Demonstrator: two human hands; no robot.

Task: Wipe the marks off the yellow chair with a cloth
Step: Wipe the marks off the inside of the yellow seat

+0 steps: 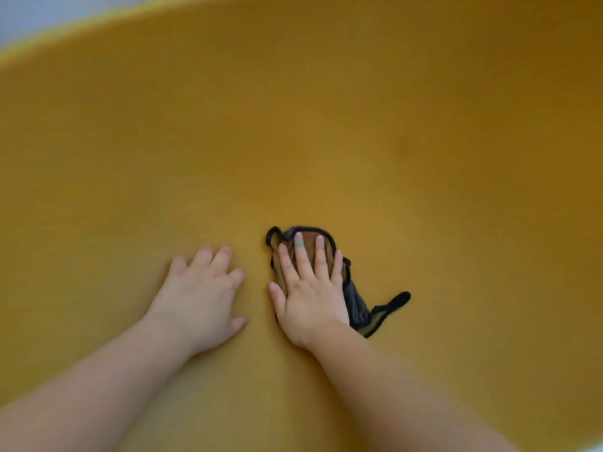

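While right hand (pixel 310 298) presses flat, cloth (pixel 357 308) under fingers (pixel 301 256) — on yellow chair (pixel 326 125)

No readable text, labels, brands or numbers on any visible surface.

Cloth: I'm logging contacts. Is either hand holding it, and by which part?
Neither grips it. The right hand lies flat on the middle of the cloth, fingers straight, pressing it to the yellow chair. The left hand rests on the chair, empty.
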